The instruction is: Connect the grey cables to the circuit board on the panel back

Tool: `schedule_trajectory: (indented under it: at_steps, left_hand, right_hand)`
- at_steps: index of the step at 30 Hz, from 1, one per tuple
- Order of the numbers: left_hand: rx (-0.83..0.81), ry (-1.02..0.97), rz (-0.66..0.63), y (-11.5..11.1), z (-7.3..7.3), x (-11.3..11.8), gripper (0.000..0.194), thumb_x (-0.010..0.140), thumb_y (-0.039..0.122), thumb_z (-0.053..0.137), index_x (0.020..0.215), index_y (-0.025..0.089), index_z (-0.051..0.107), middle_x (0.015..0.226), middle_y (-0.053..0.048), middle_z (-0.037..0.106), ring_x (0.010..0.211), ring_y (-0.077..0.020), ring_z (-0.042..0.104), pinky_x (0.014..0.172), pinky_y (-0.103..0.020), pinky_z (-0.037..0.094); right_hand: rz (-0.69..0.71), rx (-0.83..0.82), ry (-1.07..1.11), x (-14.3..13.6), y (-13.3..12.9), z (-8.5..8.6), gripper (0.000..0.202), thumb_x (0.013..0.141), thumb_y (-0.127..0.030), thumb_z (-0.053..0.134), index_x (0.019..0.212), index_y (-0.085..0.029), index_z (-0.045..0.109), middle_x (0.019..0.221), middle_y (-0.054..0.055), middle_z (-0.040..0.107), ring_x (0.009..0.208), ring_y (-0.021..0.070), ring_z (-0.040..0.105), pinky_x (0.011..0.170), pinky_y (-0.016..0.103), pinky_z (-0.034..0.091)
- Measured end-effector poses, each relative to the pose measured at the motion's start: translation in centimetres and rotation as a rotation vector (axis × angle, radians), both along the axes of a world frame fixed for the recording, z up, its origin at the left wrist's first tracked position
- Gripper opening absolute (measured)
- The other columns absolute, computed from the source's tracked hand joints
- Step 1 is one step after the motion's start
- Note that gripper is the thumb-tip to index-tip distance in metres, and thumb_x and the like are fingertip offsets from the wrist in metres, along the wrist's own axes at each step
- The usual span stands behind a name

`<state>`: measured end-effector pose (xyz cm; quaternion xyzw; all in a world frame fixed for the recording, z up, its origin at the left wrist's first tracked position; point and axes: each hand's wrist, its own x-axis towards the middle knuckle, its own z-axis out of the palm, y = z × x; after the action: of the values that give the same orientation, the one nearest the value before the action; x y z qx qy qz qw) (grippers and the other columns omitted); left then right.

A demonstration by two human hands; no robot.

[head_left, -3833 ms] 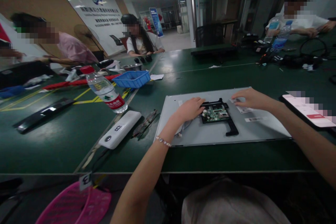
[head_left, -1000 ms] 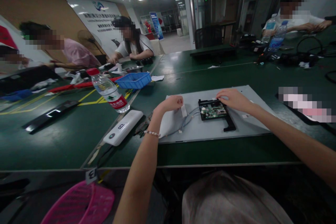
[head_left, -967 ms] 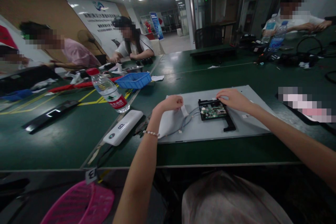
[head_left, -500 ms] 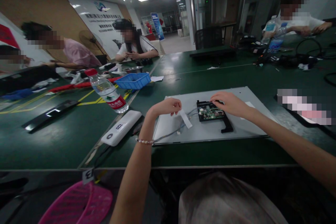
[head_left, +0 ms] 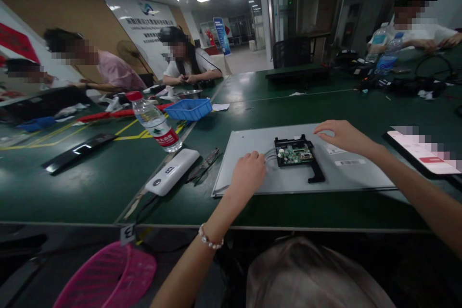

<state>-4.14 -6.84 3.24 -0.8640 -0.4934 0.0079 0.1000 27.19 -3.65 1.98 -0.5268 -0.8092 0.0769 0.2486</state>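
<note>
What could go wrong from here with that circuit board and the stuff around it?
The left hand is at the thin cables, so a tug might strain where they meet the circuit board. The glasses lie close to the panel and might get knocked if it shifts.

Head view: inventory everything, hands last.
Table: 1, green, middle
Panel: 1, grey, on table
Circuit board: 1, green, in black bracket
Cables: several, grey, at board
Glasses: 1, dark, beside panel
Power bank: 1, white, beside glasses
Water bottle: 1, clear, behind power bank
Glossy object: 1, black, far left
Tray: 1, blue, behind bottle
Phone: 1, black, beside panel
Drink bottles: 2, bluish, far right
Basket: 1, pink, below table
Chair: 1, black, beyond table
Signboard: 1, white, back wall
Clutter: uncounted, mixed, table's far side
People: 4, pink or white tops, beyond table
Left hand: 1, bare, at cables
Right hand: 1, bare, over panel
</note>
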Motion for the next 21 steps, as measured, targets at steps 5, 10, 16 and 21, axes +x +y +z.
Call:
schedule_trajectory:
  at_steps: [5, 10, 16, 21]
  left_hand:
    - [-0.044, -0.048, 0.059, -0.4, -1.0, 0.2, 0.015, 0.091, 0.018, 0.043, 0.099, 0.015, 0.056, 0.096, -0.010, 0.064, 0.089, -0.0226, 0.063, 0.077, -0.031, 0.047]
    - [-0.098, -0.057, 0.106, -0.5, -0.6, 0.2, 0.015, 0.092, 0.020, 0.043, 0.101, 0.015, 0.053, 0.093, -0.010, 0.066, 0.086, -0.0231, 0.065, 0.070, -0.030, 0.048]
    - [-0.117, -0.053, 0.084, -0.2, -0.3, -0.2, 0.016, 0.090, 0.022, 0.044, 0.102, 0.017, 0.053, 0.097, -0.010, 0.065, 0.087, -0.0230, 0.065, 0.070, -0.030, 0.048]
    - [-0.137, -0.031, 0.009, 1.0, 1.6, -0.3, 0.015, 0.086, 0.028, 0.051, 0.094, 0.018, 0.058, 0.099, -0.009, 0.064, 0.089, -0.0233, 0.063, 0.077, -0.031, 0.048]
  right_hand:
    - [-0.139, -0.130, -0.006, 2.8, -0.3, -0.8, 0.032, 0.084, -0.037, 0.050, 0.102, -0.022, 0.071, 0.111, 0.007, 0.068, 0.102, 0.0286, 0.062, 0.088, 0.043, 0.048]
    - [-0.237, -0.283, 0.009, 5.0, -0.3, -1.3, 0.037, 0.076, -0.040, 0.058, 0.106, -0.022, 0.070, 0.108, 0.008, 0.069, 0.100, 0.0285, 0.063, 0.086, 0.042, 0.050]
    - [-0.218, -0.432, -0.028, 5.6, 0.2, -2.5, 0.041, 0.071, -0.042, 0.064, 0.106, -0.021, 0.070, 0.102, 0.008, 0.071, 0.093, 0.0279, 0.066, 0.083, 0.042, 0.051]
    - [-0.186, -0.406, 0.000, 4.6, 0.3, -2.9, 0.032, 0.071, -0.037, 0.063, 0.099, -0.021, 0.071, 0.095, 0.007, 0.072, 0.088, 0.0262, 0.067, 0.076, 0.039, 0.053]
